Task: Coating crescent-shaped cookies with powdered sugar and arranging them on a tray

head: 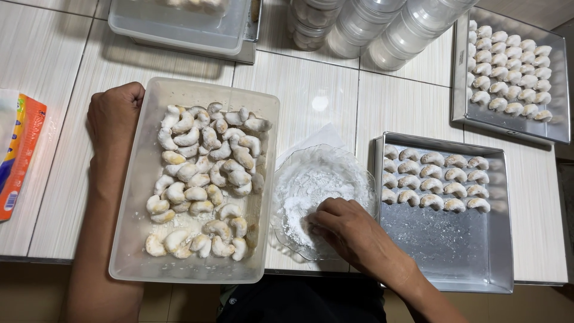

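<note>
My right hand (350,230) rests in the glass dish (287,239) of white powder, fingertips curled down into the heap; I cannot tell whether they pinch a cookie. My left hand (115,116) grips the far left corner of the plastic tub (140,197), fingers wrapped over its rim. The crescent cookies (203,179) in the tub lie just left of the dish, nearer my right hand, while the metal tray (445,239) with coated rows sits immediately right.
</note>
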